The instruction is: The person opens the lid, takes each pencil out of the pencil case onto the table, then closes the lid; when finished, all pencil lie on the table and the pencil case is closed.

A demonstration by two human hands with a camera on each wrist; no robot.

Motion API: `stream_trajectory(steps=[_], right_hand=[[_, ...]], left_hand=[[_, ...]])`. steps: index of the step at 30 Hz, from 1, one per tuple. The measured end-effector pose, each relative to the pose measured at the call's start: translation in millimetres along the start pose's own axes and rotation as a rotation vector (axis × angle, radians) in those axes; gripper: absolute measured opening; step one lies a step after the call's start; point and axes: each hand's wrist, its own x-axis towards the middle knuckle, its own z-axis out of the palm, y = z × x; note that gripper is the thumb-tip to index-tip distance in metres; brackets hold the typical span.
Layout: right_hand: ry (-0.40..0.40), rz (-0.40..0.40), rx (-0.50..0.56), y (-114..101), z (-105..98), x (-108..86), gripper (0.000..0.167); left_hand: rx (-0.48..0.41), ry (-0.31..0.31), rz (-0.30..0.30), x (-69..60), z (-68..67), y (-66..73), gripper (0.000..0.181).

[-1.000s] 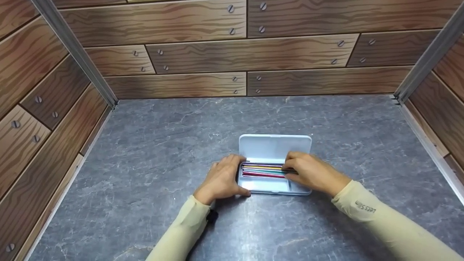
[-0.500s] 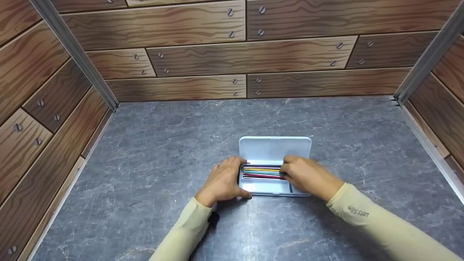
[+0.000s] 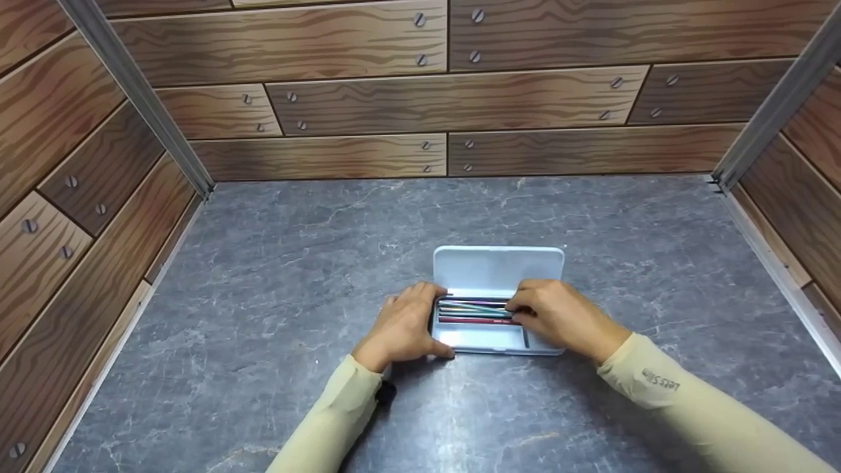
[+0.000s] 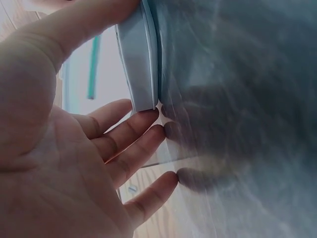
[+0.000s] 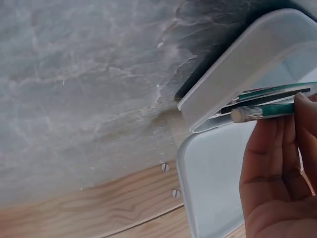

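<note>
An open pale blue pencil case (image 3: 483, 337) lies on the table, with several coloured pencils (image 3: 476, 321) in its rear compartment. My left hand (image 3: 401, 325) touches the case's left end, thumb at the front corner and fingertips at the back corner. Its fingers look fairly straight in the left wrist view. At the case's right part, my right hand (image 3: 558, 315) pinches a green pencil (image 5: 277, 110) between thumb and fingers. This pencil has an eraser end and slants over the others in the head view. Some pencil ends are hidden behind the right hand.
The case's lid (image 3: 486, 266) stands raised at the back. A grey marbled table (image 3: 295, 263) surrounds the case. Wood-patterned walls (image 3: 368, 105) with metal corner posts (image 3: 144, 98) enclose the back and sides.
My right hand went down into the case, then came up slightly with a green pencil, which now slants across the others. The left hand has stayed in place.
</note>
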Motion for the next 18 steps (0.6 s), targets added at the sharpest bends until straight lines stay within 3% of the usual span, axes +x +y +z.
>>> stream_trajectory(steps=[7,18], right_hand=[[0.03,0.036,0.094,0,-10,-1.7,0.017],[0.12,0.15,0.134,-2,-27,-15.4,0.015]], left_hand=[[0.004,-0.008,0.004,0.1,0.4,-0.5,0.098],[-0.003,-0.001,0.012,-0.7,0.9,0.0,0.098]])
